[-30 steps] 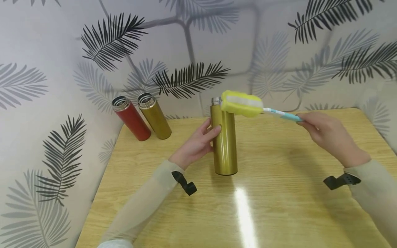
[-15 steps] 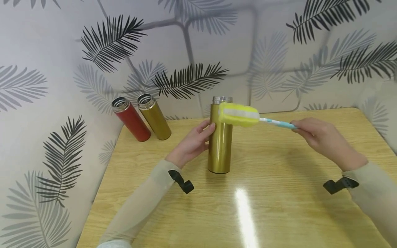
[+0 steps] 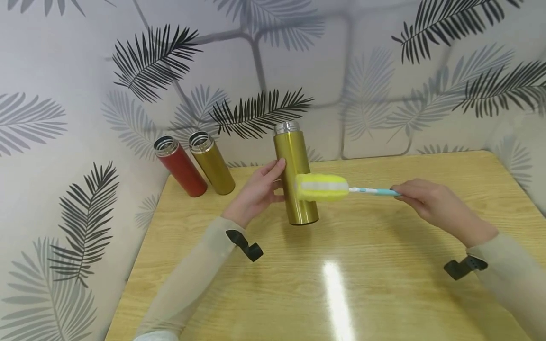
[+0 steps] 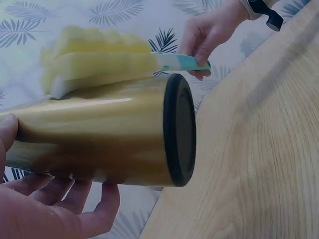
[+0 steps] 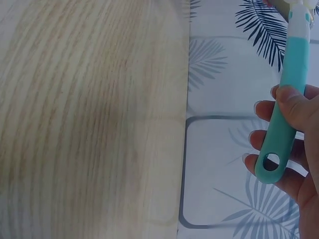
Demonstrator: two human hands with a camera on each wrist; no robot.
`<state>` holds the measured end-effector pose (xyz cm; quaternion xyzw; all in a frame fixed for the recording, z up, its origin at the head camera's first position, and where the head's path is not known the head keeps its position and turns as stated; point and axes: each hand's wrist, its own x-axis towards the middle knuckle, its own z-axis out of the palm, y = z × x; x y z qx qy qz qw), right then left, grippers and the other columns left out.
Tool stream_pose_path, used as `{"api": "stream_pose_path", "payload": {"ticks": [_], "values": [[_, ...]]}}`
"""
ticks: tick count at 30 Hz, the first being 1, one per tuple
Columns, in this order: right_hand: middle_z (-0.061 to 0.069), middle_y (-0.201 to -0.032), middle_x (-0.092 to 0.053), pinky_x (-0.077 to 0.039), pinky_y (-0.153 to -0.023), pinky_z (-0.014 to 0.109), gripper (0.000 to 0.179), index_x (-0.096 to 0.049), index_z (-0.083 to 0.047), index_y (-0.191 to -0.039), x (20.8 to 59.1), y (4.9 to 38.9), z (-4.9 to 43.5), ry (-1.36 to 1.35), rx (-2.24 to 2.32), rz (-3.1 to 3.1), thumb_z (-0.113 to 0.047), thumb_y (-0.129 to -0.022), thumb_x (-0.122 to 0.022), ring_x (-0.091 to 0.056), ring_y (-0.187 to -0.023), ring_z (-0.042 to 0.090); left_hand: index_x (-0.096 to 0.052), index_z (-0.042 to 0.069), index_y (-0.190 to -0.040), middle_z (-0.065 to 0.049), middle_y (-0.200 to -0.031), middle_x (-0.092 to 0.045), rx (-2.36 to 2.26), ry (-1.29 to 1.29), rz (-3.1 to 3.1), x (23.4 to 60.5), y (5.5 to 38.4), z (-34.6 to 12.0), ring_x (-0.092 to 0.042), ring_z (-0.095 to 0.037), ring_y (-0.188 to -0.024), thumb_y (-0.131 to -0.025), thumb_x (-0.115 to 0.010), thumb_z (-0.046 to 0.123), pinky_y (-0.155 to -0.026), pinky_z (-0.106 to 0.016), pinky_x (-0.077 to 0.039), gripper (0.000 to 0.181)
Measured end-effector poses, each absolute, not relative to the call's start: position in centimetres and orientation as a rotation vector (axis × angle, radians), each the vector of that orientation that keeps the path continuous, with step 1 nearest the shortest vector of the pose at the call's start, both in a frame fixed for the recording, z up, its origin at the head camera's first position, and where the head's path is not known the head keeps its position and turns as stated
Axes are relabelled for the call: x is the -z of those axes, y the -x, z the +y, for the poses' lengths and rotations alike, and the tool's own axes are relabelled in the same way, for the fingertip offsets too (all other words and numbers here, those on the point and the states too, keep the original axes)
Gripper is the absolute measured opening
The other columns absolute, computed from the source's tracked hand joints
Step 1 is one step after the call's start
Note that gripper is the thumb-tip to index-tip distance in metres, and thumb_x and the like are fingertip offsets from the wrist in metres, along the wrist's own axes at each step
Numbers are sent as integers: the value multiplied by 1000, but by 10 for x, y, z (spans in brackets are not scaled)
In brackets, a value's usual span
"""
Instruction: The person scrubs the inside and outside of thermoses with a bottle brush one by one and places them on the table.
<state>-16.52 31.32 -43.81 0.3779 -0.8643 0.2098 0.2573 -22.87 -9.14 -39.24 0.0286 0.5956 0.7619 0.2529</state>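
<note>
My left hand point(image 3: 258, 192) grips a gold thermos bottle point(image 3: 294, 161) round its middle, fingers behind and thumb in front. The bottle leans a little, its silver neck up and to the left; its black base point(image 4: 182, 132) shows in the left wrist view. My right hand point(image 3: 439, 206) pinches the teal handle of a bottle brush point(image 3: 375, 192). The brush's yellow sponge head point(image 3: 324, 187) lies across the lower front of the bottle, and in the left wrist view it appears against the bottle's side. In the right wrist view the handle point(image 5: 286, 114) lies between thumb and fingers.
An uncapped red thermos bottle point(image 3: 183, 168) and a second uncapped gold one point(image 3: 213, 163) stand at the back left of the wooden table point(image 3: 384, 284). Directly behind the table rises a wall point(image 3: 375, 85) with a leaf pattern.
The brush head has slid down from the bottle's neck to its lower front. My left hand has shifted the bottle left and up, tilting it. My right hand has moved down and slightly left.
</note>
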Motion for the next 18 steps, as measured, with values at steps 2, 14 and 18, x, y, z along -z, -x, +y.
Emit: {"api": "stream_pose_path", "payload": {"ticks": [2, 14, 18], "values": [[5, -98, -75, -55, -71, 36, 62, -76, -2, -112, 440, 164, 314, -1029, -563, -2350, -48, -110, -36, -71, -84, 24, -46, 9, -154, -17, -144, -57, -2110, -72, 1596, 392, 230, -92, -53, -33, -136, -111, -50, 35, -112, -68, -38, 51], [2, -96, -75, -56, -69, 34, 61, -78, -4, -108, 446, 164, 319, -1054, -563, -2348, -49, -110, -36, -70, -81, 22, -40, 15, -152, -17, -143, -54, -2215, -17, 1530, 393, 236, -93, -53, -33, -132, -111, -50, 35, -111, -68, -35, 47], [4, -96, -76, -55, -70, 36, 63, -78, -3, -109, 441, 166, 319, -1001, -548, -2349, -51, -110, -36, -71, -83, 24, -40, 15, -152, -15, -139, -56, -2193, -80, 1496, 399, 234, -91, -56, -31, -125, -112, -46, 34, -109, -62, -39, 45]]}}
